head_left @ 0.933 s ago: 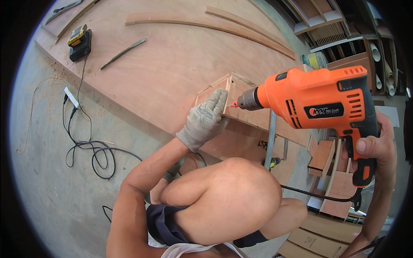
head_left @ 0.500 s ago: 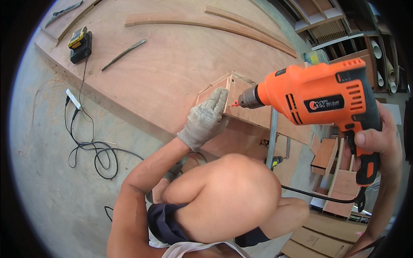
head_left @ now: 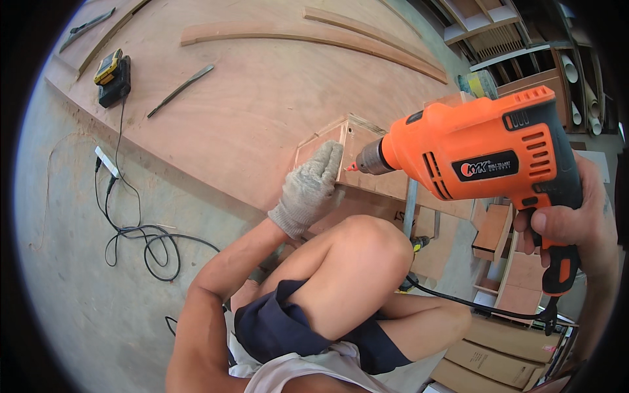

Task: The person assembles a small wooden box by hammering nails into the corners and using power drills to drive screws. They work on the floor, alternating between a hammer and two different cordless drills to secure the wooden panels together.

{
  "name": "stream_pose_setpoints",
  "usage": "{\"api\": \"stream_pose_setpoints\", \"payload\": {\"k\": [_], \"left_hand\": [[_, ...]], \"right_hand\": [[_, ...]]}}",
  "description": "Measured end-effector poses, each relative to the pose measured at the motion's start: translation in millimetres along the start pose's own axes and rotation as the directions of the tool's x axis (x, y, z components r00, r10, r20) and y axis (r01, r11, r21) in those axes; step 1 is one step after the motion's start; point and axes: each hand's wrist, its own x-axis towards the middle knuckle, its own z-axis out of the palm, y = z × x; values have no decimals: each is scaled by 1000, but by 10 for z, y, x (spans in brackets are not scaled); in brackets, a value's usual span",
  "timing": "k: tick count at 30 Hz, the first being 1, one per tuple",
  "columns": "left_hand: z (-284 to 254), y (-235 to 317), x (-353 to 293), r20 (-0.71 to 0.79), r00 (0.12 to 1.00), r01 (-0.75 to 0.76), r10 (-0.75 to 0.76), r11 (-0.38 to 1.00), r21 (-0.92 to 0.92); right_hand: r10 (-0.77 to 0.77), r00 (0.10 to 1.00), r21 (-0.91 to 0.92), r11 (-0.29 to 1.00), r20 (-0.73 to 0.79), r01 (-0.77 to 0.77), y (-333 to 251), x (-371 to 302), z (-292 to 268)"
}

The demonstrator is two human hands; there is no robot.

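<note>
Grey floor (head_left: 72, 203), dusty along the edge of a broad low plywood surface (head_left: 242, 111); shelves (head_left: 481, 29) and white tubes (head_left: 570, 69) far right. Small wooden box (head_left: 388, 185) sits at the surface's near edge. Left hand (head_left: 304, 190), gloved, lies along the box's corner, fingers nearly straight and together; thumb hidden, so cannot tell whether it pinches or only steadies. Right hand (head_left: 569, 219), bare, wraps the handle of an orange drill (head_left: 481, 147); trigger press cannot be made out. Red tip (head_left: 350, 168) points at the box face, just beside the gloved fingers; contact unclear. Main risk, by my judgement: tip skids off the face and catches the glove, since fingers and tip sit so close and one hand carries the drill's weight. Off-square pressure could also split the thin wood near its edge, or shove the box if the steadying is light. Drill cord (head_left: 472, 308) runs past the bent knee (head_left: 370, 242); a snag there could tug the aim. Knee also crowds the space below the box. Grey metal bar (head_left: 411, 208) beside the box. Elsewhere: long wood strips (head_left: 282, 35), dark flat tool (head_left: 180, 92), yellow-and-black battery charger (head_left: 113, 78), tangled black cable (head_left: 141, 229) at left.
</note>
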Motion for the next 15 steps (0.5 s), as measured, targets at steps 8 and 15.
{"api": "stream_pose_setpoints", "payload": {"k": [8,15], "left_hand": [[47,23,23,-13,1000,-6,6,1000,6],[73,33,23,-59,998,-10,11,1000,12]], "right_hand": [[-51,997,55,997,58,48,84,-72,-14],[-90,996,52,995,-2,90,68,-166,36]]}}
